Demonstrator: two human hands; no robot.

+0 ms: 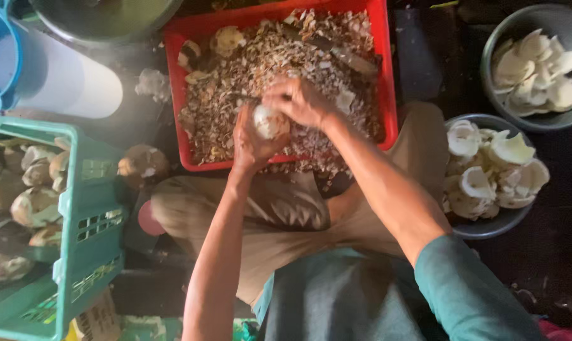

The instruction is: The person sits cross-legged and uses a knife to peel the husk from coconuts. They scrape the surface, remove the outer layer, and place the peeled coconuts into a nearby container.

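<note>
My left hand point(249, 142) cups a pale, partly peeled coconut piece point(269, 121) over a red crate point(174, 82). My right hand point(300, 101) is closed on a thin dark peeling tool point(243, 97) pressed against the top of the piece. Brown and white shavings point(235, 69) fill the crate under both hands. My knees and beige trousers show below the crate.
Two grey bowls of white coconut pieces stand at right, one near point(488, 228), one far point(490, 69). A green crate point(87, 215) with unpeeled brown pieces is at left. A loose coconut piece point(142, 164) lies beside it. A blue-and-white container point(59, 79) lies at upper left.
</note>
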